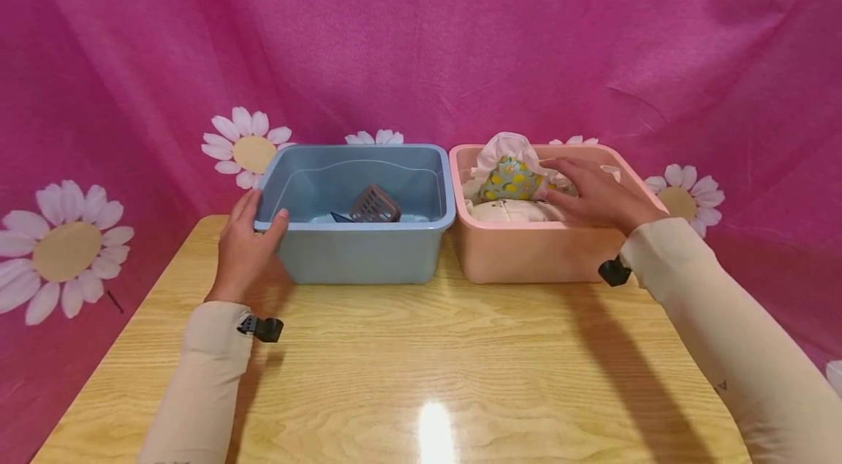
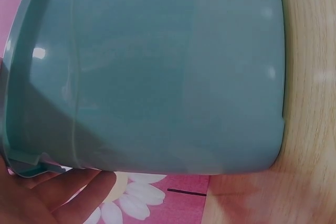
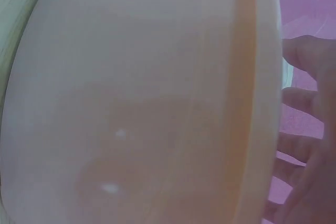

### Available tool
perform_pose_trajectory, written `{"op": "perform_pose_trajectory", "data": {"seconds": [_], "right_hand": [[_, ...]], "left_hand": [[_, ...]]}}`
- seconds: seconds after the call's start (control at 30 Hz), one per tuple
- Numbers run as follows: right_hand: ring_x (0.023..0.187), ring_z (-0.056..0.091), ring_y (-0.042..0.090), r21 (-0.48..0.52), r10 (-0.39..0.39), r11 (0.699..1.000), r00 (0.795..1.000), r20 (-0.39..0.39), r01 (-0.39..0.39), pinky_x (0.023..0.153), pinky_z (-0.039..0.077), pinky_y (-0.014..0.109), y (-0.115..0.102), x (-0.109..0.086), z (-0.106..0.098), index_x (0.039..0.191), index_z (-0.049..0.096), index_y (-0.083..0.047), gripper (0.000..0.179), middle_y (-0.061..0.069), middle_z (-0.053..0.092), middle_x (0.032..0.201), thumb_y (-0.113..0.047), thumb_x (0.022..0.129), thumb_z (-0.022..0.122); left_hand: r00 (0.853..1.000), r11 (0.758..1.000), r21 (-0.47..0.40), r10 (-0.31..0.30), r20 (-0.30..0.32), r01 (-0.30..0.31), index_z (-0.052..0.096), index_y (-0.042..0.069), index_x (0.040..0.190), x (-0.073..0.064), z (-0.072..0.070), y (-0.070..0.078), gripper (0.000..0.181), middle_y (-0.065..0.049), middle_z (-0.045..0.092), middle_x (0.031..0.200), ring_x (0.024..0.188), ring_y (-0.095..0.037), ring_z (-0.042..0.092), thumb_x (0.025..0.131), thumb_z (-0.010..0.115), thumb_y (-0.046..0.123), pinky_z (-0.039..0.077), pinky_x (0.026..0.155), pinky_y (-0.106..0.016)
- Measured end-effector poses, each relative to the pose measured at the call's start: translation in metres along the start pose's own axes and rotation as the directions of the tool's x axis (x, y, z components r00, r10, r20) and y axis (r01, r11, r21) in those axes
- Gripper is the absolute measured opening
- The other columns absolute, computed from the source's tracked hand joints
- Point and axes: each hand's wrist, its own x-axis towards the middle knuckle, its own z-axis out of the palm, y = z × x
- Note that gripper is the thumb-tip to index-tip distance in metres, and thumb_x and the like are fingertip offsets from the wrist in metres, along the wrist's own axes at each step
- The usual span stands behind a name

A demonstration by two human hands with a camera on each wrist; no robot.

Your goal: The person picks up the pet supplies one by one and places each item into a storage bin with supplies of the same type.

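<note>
My left hand holds the front left corner of a blue plastic tub, thumb by the front rim and fingers along the outer left side. In the left wrist view, fingers show beneath the tub's rim. My right hand is over the pink plastic tub, its fingers spread beside a lemon-print cloth piece with a pale ruffled edge. Below that lies a cream cloth item. From the right wrist, the tub wall hides what the fingertips reach.
Inside the blue tub lie a brown slotted spatula head and a dark flat piece. Both tubs stand side by side on a wooden table. A pink curtain with daisies hangs close behind.
</note>
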Motion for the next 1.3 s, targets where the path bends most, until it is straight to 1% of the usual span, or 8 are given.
{"op": "perform_pose_trajectory", "data": {"seconds": [0.33,0.43,0.5,0.6,0.73,0.97,1.2,1.3], "right_hand": [[0.13,0.04,0.034,-0.014,-0.067,0.998,0.997,-0.049,0.066,0.105,0.033,0.054,-0.005,0.002,-0.003,0.129,0.056,0.0,0.049,0.017,0.052,0.135,-0.026,0.088,0.07],[0.13,0.041,0.034,-0.034,-0.053,0.998,0.997,-0.055,0.051,0.106,0.032,0.054,-0.009,0.001,-0.005,0.13,0.056,-0.002,0.052,0.016,0.052,0.136,-0.03,0.089,0.069],[0.13,0.042,0.034,-0.07,-0.041,0.997,0.997,-0.065,0.036,0.106,0.032,0.054,-0.012,-0.002,-0.007,0.132,0.055,-0.003,0.054,0.016,0.052,0.137,-0.033,0.089,0.068],[0.129,0.045,0.035,-0.141,-0.063,0.989,0.992,-0.106,0.048,0.106,0.033,0.053,-0.016,-0.006,-0.009,0.133,0.056,-0.005,0.054,0.015,0.054,0.136,-0.034,0.088,0.069],[0.125,0.048,0.036,-0.188,-0.095,0.98,0.98,-0.173,0.062,0.105,0.036,0.051,-0.02,-0.011,-0.008,0.13,0.058,-0.005,0.051,0.016,0.057,0.132,-0.029,0.087,0.071],[0.125,0.046,0.038,-0.148,-0.071,0.988,0.973,-0.221,0.038,0.104,0.034,0.055,-0.028,-0.016,-0.005,0.128,0.057,-0.006,0.046,0.017,0.054,0.132,-0.025,0.088,0.069],[0.124,0.046,0.037,-0.143,0.007,0.989,0.973,-0.233,-0.042,0.102,0.034,0.057,-0.043,-0.026,-0.006,0.134,0.053,-0.007,0.051,0.015,0.054,0.131,-0.031,0.091,0.065],[0.123,0.045,0.04,-0.143,0.026,0.988,0.97,-0.242,-0.062,0.102,0.033,0.058,-0.05,-0.029,-0.006,0.136,0.051,-0.006,0.054,0.016,0.054,0.132,-0.033,0.091,0.064]], "left_hand": [[1.0,1.0,-0.007,0.009,0.011,-0.009,0.021,0.017,0.155,0.005,0.0,0.0,0.079,-0.01,0.019,0.159,0.139,-0.043,0.027,0.093,0.051,0.055,0.036,0.098,-0.066],[1.0,1.0,0.004,0.016,0.019,-0.016,0.021,0.016,0.155,0.006,0.001,0.001,0.08,-0.011,0.019,0.159,0.139,-0.043,0.027,0.092,0.052,0.055,0.036,0.097,-0.066],[0.999,0.999,0.019,0.027,0.025,-0.027,0.022,0.014,0.155,0.008,0.001,0.001,0.08,-0.012,0.02,0.158,0.138,-0.043,0.028,0.092,0.052,0.054,0.036,0.098,-0.066],[0.998,0.998,0.044,0.048,0.035,-0.05,0.024,0.011,0.154,0.01,0.0,0.002,0.08,-0.014,0.022,0.158,0.138,-0.042,0.028,0.092,0.053,0.054,0.034,0.101,-0.066],[0.996,0.993,0.075,0.085,0.036,-0.088,0.03,0.006,0.151,0.014,-0.003,0.004,0.079,-0.018,0.027,0.154,0.135,-0.043,0.032,0.092,0.055,0.051,0.031,0.104,-0.065],[0.996,0.993,0.09,0.075,0.053,-0.079,0.028,0.009,0.152,0.016,-0.009,0.011,0.079,-0.021,0.022,0.154,0.133,-0.045,0.032,0.092,0.054,0.052,0.033,0.101,-0.068],[0.996,0.985,0.149,0.085,0.037,-0.09,0.03,0.011,0.152,0.018,-0.01,0.021,0.078,-0.02,0.018,0.157,0.135,-0.047,0.029,0.092,0.048,0.057,0.028,0.102,-0.07],[0.994,0.978,0.175,0.105,0.036,-0.11,0.031,0.01,0.152,0.018,-0.011,0.027,0.077,-0.019,0.017,0.157,0.138,-0.046,0.025,0.094,0.043,0.059,0.023,0.104,-0.071]]}}
